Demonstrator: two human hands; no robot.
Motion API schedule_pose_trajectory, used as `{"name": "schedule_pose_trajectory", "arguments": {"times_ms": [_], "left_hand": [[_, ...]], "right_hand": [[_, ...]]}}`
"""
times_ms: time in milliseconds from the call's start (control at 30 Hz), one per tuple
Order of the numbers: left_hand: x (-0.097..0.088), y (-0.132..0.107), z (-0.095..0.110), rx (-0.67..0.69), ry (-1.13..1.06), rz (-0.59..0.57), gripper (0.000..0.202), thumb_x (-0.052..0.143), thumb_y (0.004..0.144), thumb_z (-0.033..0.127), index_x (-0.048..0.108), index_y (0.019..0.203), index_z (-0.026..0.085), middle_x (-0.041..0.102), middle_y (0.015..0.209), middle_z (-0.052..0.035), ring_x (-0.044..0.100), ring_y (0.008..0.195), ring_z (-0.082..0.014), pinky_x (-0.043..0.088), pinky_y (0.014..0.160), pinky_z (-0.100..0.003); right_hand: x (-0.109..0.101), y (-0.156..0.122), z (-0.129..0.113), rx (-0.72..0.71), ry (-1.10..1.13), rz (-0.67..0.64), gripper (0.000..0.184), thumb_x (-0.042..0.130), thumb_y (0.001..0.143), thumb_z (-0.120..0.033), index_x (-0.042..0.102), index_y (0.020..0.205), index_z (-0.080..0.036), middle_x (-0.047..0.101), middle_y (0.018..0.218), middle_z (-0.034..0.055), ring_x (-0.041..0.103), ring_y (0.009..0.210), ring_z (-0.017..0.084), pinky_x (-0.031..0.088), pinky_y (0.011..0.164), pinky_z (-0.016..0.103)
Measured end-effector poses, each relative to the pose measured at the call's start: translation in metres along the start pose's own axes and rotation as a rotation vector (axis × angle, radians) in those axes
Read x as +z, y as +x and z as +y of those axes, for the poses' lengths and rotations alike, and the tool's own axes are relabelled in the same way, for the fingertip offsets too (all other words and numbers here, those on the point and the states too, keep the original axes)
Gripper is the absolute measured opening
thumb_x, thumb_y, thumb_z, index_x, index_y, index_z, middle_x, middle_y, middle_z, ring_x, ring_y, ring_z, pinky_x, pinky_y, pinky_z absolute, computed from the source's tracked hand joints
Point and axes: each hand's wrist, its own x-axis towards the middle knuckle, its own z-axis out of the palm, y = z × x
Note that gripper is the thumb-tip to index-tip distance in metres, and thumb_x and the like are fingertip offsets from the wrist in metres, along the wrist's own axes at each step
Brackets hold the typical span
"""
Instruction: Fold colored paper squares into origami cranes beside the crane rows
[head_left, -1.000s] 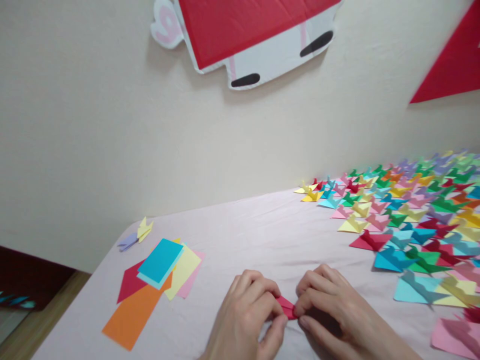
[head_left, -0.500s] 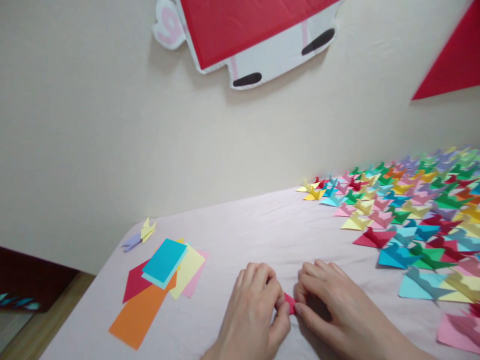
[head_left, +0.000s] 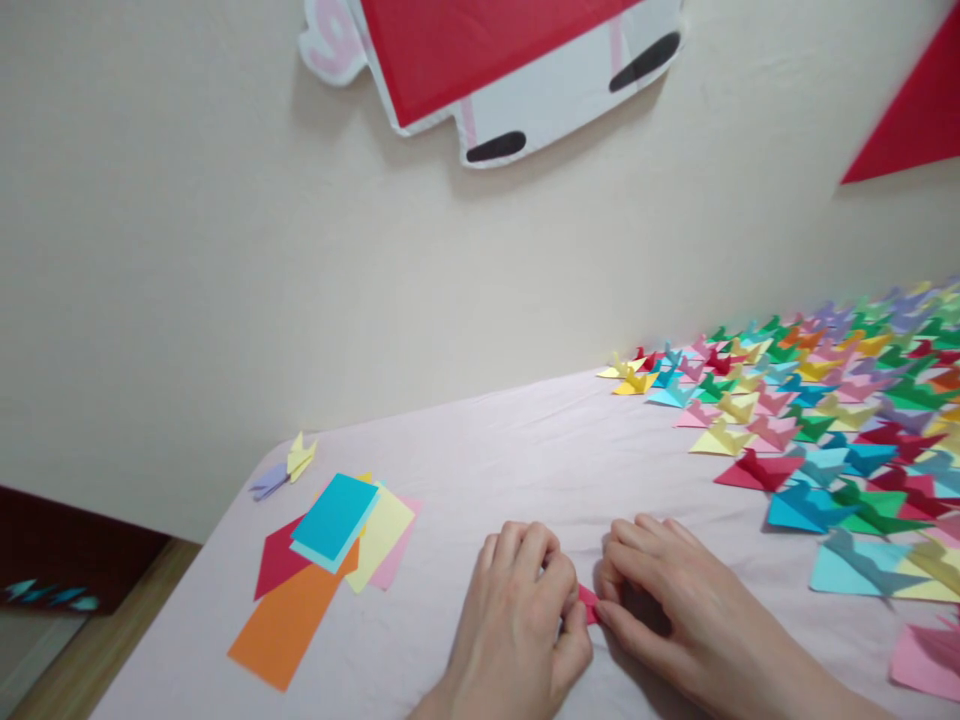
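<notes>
Between my fingertips is a small folded piece of red paper (head_left: 589,604), low over the cloth-covered surface and mostly hidden by my hands. My left hand (head_left: 523,610) pinches its left side, with the thumb in front and the fingers curled behind. From the right, my right hand (head_left: 667,600) pinches the other end between thumb and curled fingers. To the left of my hands lie loose coloured paper sheets, with a blue sheet (head_left: 336,520) on top and an orange sheet (head_left: 289,625) nearest me.
Rows of folded paper cranes (head_left: 806,505) in many colours cover the right side of the pale cloth (head_left: 465,460). A yellow folded piece (head_left: 301,460) and a purple one (head_left: 270,482) lie near the far left corner. Behind rises a wall (head_left: 225,250) with a red-and-white decoration (head_left: 555,110).
Both hands stay pinched on the red paper with hardly any movement. The whole view has shifted slightly, so objects on the surface appear a little farther right.
</notes>
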Motion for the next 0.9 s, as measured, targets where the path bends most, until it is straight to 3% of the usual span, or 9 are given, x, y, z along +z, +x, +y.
{"name": "schedule_pose_trajectory", "arguments": {"times_ms": [233,433,667,900], "left_hand": [[-0.0034,0.0015,0.0031,-0.061,0.013,-0.053,0.019,0.054,0.074,0.004,0.049,0.083,0.021,0.055,0.098,-0.0026,0.047,0.095,-0.0227,0.040,0.077,-0.038],[-0.0032,0.0023,0.0043,-0.074,0.037,-0.059,0.020,0.054,0.074,0.005,0.050,0.083,0.021,0.055,0.097,-0.0027,0.048,0.094,-0.0231,0.040,0.077,-0.038],[-0.0053,0.0024,0.0079,-0.132,0.031,-0.108,0.016,0.055,0.076,0.008,0.048,0.083,0.021,0.054,0.099,-0.0039,0.047,0.097,-0.0245,0.041,0.080,-0.040],[-0.0054,-0.0003,0.0097,-0.161,-0.011,-0.103,0.020,0.056,0.079,0.009,0.049,0.092,0.023,0.053,0.100,-0.0026,0.046,0.098,-0.0239,0.040,0.083,-0.040]], "right_hand": [[0.0028,-0.0039,0.0065,0.045,0.074,-0.016,0.009,0.054,0.089,-0.020,0.056,0.080,-0.022,0.062,0.082,0.0021,0.054,0.077,0.021,0.038,0.073,0.037],[0.0010,-0.0053,0.0089,0.045,0.138,-0.036,0.012,0.050,0.086,-0.014,0.056,0.082,-0.024,0.063,0.083,0.0018,0.055,0.080,0.021,0.040,0.075,0.037],[0.0037,-0.0061,0.0039,0.070,0.112,0.008,0.009,0.050,0.089,-0.023,0.056,0.082,-0.024,0.062,0.082,0.0012,0.054,0.078,0.021,0.040,0.074,0.038],[0.0054,-0.0057,0.0040,0.023,0.097,0.080,0.018,0.045,0.080,-0.010,0.055,0.084,-0.024,0.061,0.088,0.0028,0.054,0.084,0.022,0.042,0.076,0.038]]}}
